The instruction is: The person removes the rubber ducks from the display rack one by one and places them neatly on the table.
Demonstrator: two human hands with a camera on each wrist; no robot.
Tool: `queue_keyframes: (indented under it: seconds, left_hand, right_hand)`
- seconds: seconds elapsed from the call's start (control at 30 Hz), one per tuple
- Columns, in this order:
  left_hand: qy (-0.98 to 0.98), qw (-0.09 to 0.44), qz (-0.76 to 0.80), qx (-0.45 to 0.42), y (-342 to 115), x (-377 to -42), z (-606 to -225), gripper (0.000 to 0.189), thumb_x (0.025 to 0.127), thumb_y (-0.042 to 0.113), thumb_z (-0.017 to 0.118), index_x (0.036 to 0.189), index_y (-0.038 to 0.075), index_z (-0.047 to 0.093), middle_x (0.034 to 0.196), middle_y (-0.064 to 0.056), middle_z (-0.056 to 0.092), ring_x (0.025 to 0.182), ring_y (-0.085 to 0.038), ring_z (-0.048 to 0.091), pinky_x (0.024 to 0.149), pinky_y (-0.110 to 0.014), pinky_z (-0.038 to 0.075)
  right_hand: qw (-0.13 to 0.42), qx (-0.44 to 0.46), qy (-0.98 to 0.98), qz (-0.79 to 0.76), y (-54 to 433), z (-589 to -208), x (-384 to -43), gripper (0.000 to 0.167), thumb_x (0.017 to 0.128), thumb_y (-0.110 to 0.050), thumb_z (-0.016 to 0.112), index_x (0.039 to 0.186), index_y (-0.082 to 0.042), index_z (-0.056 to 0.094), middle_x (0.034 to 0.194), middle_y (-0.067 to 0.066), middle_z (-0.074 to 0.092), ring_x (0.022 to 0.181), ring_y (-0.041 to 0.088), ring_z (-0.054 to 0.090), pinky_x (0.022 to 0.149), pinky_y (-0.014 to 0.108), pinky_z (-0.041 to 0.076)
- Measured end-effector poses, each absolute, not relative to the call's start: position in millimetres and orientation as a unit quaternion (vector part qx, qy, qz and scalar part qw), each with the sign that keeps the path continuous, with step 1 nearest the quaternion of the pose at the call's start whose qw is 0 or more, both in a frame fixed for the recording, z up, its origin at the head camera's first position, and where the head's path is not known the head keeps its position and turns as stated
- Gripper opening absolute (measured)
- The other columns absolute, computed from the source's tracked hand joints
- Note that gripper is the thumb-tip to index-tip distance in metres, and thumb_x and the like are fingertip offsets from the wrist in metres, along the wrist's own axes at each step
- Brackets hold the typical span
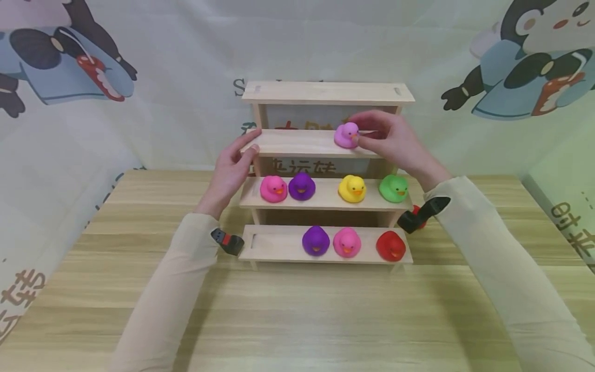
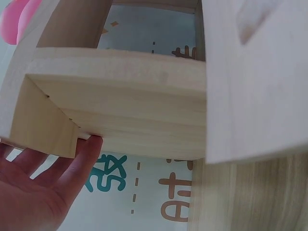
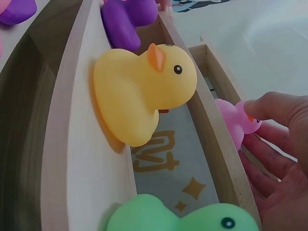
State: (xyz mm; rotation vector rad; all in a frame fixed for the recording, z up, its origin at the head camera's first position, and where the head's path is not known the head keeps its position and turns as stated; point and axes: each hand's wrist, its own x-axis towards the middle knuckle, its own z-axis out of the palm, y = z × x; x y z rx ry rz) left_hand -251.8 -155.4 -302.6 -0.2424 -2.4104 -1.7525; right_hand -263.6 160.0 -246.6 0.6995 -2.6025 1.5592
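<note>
A stepped wooden display rack (image 1: 297, 92) stands on the table. My right hand (image 1: 395, 137) pinches a light pink rubber duck (image 1: 347, 135) between thumb and fingers, at the right part of the second tier from the top. The right wrist view shows the thumb by the beak of the light pink rubber duck (image 3: 236, 118). My left hand (image 1: 234, 163) grips the left end of that same tier. In the left wrist view, the fingers of the left hand (image 2: 43, 187) lie around the end piece of the rack (image 2: 120, 101).
One tier lower sit a hot pink duck (image 1: 273, 189), a purple duck (image 1: 302, 186), a yellow duck (image 1: 351, 188) and a green duck (image 1: 393, 188). The bottom tier carries a purple duck (image 1: 316, 241), a pink duck (image 1: 347, 242) and a red duck (image 1: 391, 246). Something red (image 1: 420, 214) is partly hidden behind the right wrist camera.
</note>
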Motion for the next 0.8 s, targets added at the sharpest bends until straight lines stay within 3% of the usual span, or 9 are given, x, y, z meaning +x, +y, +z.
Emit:
queue_keyframes:
  seconds: [0.5, 0.8]
  left_hand:
    - [-0.802, 0.075, -0.586, -0.088, -156, -251, -303, 0.042, 0.103, 0.025, 0.047, 0.145, 0.023, 0.046, 0.153, -0.001, 0.034, 0.123, -0.025, 0.049, 0.099, -0.043, 0.045]
    - [-0.807, 0.076, -0.579, -0.090, -157, -250, -303, 0.043, 0.103, 0.026, 0.046, 0.146, 0.024, 0.045, 0.152, 0.001, 0.036, 0.106, -0.019, 0.050, 0.079, -0.029, 0.045]
  right_hand:
    - [0.050, 0.211, -0.828, 0.517, 162, -243, -254, 0.039, 0.091, -0.012, 0.067, 0.128, -0.002, 0.058, 0.125, 0.011, 0.059, 0.110, 0.025, 0.058, 0.097, 0.032, 0.046]
    - [0.066, 0.220, -0.822, 0.522, 166, -244, -243, 0.040, 0.091, -0.010, 0.066, 0.128, 0.000, 0.057, 0.124, 0.013, 0.059, 0.112, 0.022, 0.055, 0.096, 0.029, 0.047]
